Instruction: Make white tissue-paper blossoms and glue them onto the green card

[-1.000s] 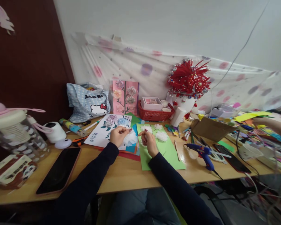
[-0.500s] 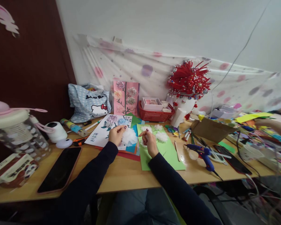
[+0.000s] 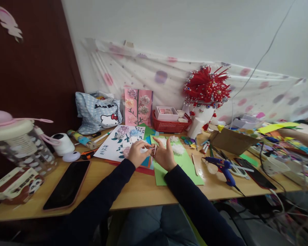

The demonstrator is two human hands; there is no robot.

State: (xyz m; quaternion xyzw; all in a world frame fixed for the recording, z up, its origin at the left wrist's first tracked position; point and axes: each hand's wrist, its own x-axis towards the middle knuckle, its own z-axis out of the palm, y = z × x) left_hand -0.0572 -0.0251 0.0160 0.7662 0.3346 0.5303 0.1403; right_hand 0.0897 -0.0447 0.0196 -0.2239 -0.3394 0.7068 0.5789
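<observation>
My left hand [image 3: 140,153] is closed in a pinch, its fingertips meeting the fingers of my right hand [image 3: 166,155]. What lies between them is too small to make out. My right hand is turned palm toward me, with its thumb and fingers spread apart. Beneath it is a sheet of green paper [image 3: 182,172] bearing several fluffy white flowers [image 3: 178,149]. Partly behind my left hand lies a white sheet [image 3: 110,141] with purple, blue and pink flowers, dark leaves and handwritten characters. Coloured papers [image 3: 146,171] stick out underneath it.
A blue glue gun [image 3: 224,169] and a wooden stick [image 3: 194,165] lie to the right. At the left are a phone [image 3: 66,184] and a large bottle [image 3: 23,147]. A red basket [image 3: 169,127] and a red beaded headdress [image 3: 207,87] stand behind. Another person's arm [image 3: 300,136] reaches in.
The white fluffy flower that was in my left hand no longer shows there. My left hand has moved right to meet my right hand, which has turned its palm up and spread its fingers.
</observation>
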